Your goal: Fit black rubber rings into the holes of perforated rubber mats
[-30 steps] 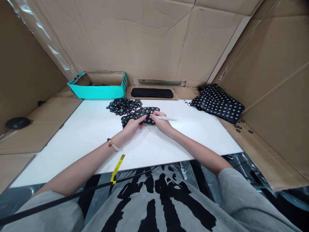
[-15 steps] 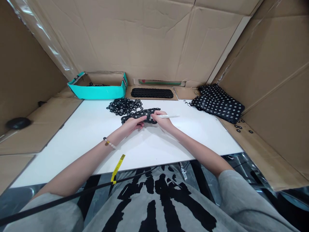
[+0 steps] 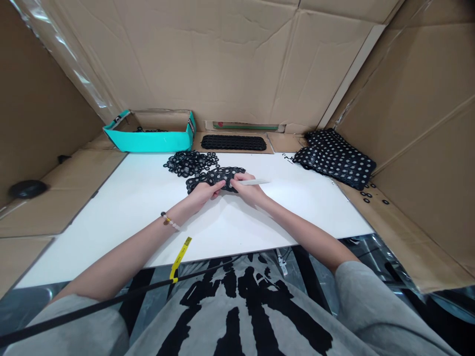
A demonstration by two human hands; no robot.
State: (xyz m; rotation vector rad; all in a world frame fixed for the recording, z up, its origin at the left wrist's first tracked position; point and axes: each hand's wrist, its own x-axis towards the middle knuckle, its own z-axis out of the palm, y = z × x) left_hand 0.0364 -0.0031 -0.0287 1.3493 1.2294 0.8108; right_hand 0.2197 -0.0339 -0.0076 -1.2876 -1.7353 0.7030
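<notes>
Creased corrugated cardboard panels (image 3: 208,59) walling off the back and both sides, meeting in a tent-like enclosure. A white table (image 3: 111,207) in the middle, flanked by flat cardboard sheets (image 3: 63,193). A strip of clear plastic (image 3: 63,59) along the upper left seam. Glossy dark flooring (image 3: 382,257) just below the table's near edge. Soft, even indoor light throughout.

Bright, diffuse light on the white tabletop (image 3: 111,217); soft shadow beneath the right hand (image 3: 250,190). Glare streaks the clear tape (image 3: 55,52), upper left. Wide-angle distortion bows the cardboard walls (image 3: 208,59) toward the edges. Focus sharp throughout.
</notes>
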